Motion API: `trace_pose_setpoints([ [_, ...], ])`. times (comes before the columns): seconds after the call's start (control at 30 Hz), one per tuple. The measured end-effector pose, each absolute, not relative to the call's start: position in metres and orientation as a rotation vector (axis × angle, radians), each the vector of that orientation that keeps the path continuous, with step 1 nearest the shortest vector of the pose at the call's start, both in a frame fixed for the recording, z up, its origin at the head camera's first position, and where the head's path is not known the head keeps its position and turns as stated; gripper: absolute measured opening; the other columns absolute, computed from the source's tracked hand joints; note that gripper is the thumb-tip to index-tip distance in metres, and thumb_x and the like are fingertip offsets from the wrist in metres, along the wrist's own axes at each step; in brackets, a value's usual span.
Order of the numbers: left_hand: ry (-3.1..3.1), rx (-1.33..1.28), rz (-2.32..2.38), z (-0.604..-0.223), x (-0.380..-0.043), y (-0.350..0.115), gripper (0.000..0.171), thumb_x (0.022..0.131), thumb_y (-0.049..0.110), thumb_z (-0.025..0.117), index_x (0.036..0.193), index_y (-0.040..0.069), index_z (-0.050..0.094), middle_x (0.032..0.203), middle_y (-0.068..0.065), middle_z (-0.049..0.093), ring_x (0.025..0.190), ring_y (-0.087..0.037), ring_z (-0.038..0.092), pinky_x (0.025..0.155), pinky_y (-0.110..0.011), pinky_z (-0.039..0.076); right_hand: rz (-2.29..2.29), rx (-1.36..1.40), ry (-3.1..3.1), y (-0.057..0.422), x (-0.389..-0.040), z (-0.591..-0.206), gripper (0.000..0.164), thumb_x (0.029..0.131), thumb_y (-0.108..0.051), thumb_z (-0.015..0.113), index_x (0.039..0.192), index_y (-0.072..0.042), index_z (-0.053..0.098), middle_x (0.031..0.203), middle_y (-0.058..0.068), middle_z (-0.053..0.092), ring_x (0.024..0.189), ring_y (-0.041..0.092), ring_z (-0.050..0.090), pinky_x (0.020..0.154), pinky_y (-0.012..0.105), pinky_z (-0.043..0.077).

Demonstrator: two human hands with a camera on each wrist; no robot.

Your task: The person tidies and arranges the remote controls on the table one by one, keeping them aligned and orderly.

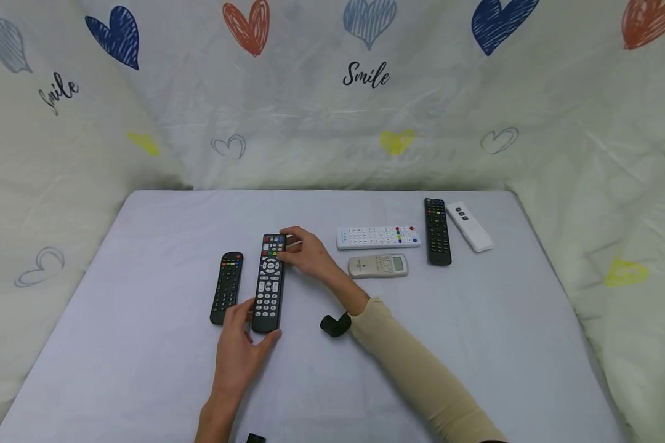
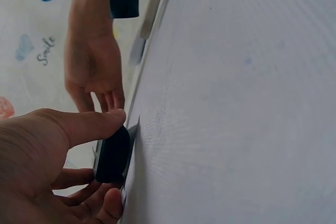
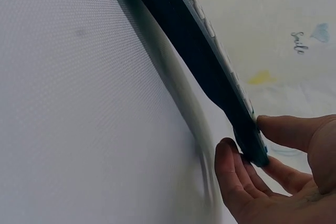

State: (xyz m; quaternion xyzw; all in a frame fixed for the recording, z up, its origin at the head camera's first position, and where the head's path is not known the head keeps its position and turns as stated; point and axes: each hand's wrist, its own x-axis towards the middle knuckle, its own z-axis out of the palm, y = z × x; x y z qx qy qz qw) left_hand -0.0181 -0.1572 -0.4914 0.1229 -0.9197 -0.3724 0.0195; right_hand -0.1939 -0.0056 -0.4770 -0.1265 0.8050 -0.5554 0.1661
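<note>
A long black remote control (image 1: 270, 286) with white and coloured buttons is between both hands, keys up. My right hand (image 1: 309, 255) pinches its far end, the thumb on the button face and the fingers beneath, as the right wrist view shows. At the near end my left hand (image 1: 239, 357) holds it by the sides, thumb on one edge and fingers on the other. In the right wrist view the underside of the remote (image 3: 194, 51) shows, tilted over the white cloth. A smaller black remote (image 1: 227, 288) lies just left of it, close to my left fingers.
To the right lie a white remote (image 1: 378, 237), a beige remote with a small display (image 1: 378, 266), another black remote (image 1: 438, 232) and a slim white remote (image 1: 470, 227). They rest on a white-covered table (image 1: 449, 344), with a heart-printed curtain (image 1: 310, 92) behind.
</note>
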Motion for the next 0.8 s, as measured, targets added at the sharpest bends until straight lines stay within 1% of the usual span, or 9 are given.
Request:
trace_pose_setpoints([
  [0.1,-2.851,0.394,-1.146,-0.491,-0.016,-0.157,0.083,0.079,0.016,0.092,0.150,0.006,0.050,0.138,-0.014,0.053,0.089,-0.019,0.054,0.069,-0.022,0.044,-1.573,-0.375,2.292,-0.009,-0.193,-0.476,0.054,0.097,-0.014,0.074,0.148,-0.011,0.054,0.135,0.017,0.066,0.120,0.031,0.069,0.093,0.038,0.059],
  [0.4,-2.858,0.408,-1.120,-0.490,-0.011,-0.161,0.083,0.079,0.016,0.091,0.151,0.005,0.050,0.134,-0.015,0.053,0.084,-0.018,0.053,0.068,-0.022,0.043,-1.546,-0.364,2.290,-0.015,-0.190,-0.474,0.055,0.097,-0.014,0.074,0.148,-0.012,0.054,0.134,0.017,0.066,0.120,0.031,0.069,0.093,0.040,0.058],
  [0.63,-2.856,0.399,-1.107,-0.490,-0.010,-0.164,0.083,0.078,0.016,0.092,0.150,0.005,0.051,0.132,-0.015,0.053,0.086,-0.019,0.053,0.068,-0.022,0.043,-1.486,-0.366,2.318,-0.019,-0.189,-0.474,0.056,0.098,-0.016,0.073,0.150,-0.011,0.051,0.135,0.016,0.066,0.118,0.029,0.069,0.089,0.037,0.058],
  [0.8,-2.865,0.412,-1.112,-0.489,-0.010,-0.164,0.083,0.079,0.017,0.092,0.150,0.004,0.051,0.133,-0.015,0.054,0.089,-0.020,0.053,0.069,-0.022,0.044,-1.464,-0.376,2.328,-0.020,-0.188,-0.473,0.057,0.098,-0.015,0.072,0.150,-0.009,0.051,0.134,0.016,0.066,0.118,0.028,0.069,0.090,0.037,0.058],
])
